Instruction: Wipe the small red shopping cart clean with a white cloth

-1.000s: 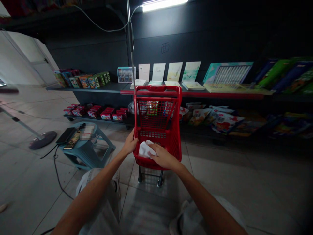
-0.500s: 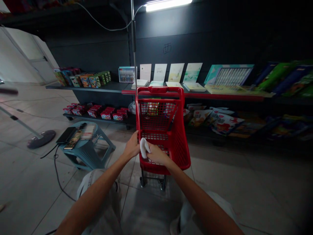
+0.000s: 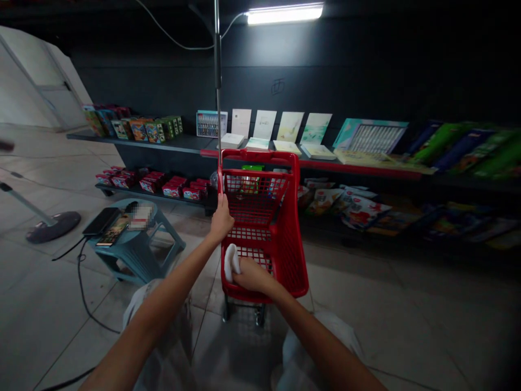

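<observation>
A small red plastic shopping cart [image 3: 287,244] stands before me, with a thin metal pole [image 3: 217,65] rising along its left side. My left hand [image 3: 222,220] is closed at the cart's left edge, thumb upward, just below where the pole meets the frame. Whether its fingers wrap the edge or the pole's lower end is hidden. Lower down, my right hand [image 3: 252,276] is closed on a folded white cloth [image 3: 232,263], at the near left corner of the cart's basket. The cloth looks pressed to the rim there.
Behind the cart runs a dark shelf [image 3: 171,145] with small boxes, booklets [image 3: 266,125] and a pen set [image 3: 376,136]. Bagged snacks [image 3: 362,209] lie below. On my left stand a blue stool [image 3: 138,244] carrying a phone [image 3: 114,231], and a round stand base [image 3: 52,227]. A cable [image 3: 83,288] crosses the floor.
My left hand has moved up the cart's left side, away from my right hand. The right hand with the cloth sits slightly lower. The view has shifted a little.
</observation>
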Demonstrator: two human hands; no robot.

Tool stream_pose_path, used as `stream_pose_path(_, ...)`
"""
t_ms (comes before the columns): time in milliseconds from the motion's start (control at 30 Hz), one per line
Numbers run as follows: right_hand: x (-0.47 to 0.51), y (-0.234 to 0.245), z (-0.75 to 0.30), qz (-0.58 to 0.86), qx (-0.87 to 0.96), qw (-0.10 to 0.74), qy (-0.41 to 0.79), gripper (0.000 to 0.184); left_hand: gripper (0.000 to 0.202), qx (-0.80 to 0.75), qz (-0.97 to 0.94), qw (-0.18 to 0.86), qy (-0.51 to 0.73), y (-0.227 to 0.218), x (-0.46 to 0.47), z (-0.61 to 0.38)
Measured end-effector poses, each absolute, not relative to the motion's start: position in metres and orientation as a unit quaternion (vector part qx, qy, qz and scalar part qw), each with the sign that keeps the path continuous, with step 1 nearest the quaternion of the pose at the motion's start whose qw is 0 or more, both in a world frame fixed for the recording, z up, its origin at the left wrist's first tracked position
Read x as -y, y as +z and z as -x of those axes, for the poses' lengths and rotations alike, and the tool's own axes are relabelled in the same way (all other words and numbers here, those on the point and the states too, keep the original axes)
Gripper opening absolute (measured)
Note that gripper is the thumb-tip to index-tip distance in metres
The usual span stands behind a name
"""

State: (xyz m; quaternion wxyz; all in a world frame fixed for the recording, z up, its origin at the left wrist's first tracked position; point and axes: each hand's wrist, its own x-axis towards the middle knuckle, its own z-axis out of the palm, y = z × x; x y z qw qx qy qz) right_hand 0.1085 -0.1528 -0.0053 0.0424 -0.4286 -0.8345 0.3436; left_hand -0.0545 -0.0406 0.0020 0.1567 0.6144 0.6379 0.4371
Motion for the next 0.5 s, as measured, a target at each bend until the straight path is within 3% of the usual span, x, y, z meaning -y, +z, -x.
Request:
stream_pose_path(267,0.156,0.002,-0.086,0.425,0.815,0.113,0.377,0.039,0.071,-0.601,-0.629,0.141,0.473,-0.015,0.052,0.068)
stream_pose_path(500,0.099,-0.01,-0.037,0.422,0.762,0.258,0.417,0.036,0.075,-0.605,-0.621,0.165,0.47,-0.015,0.045,0.102)
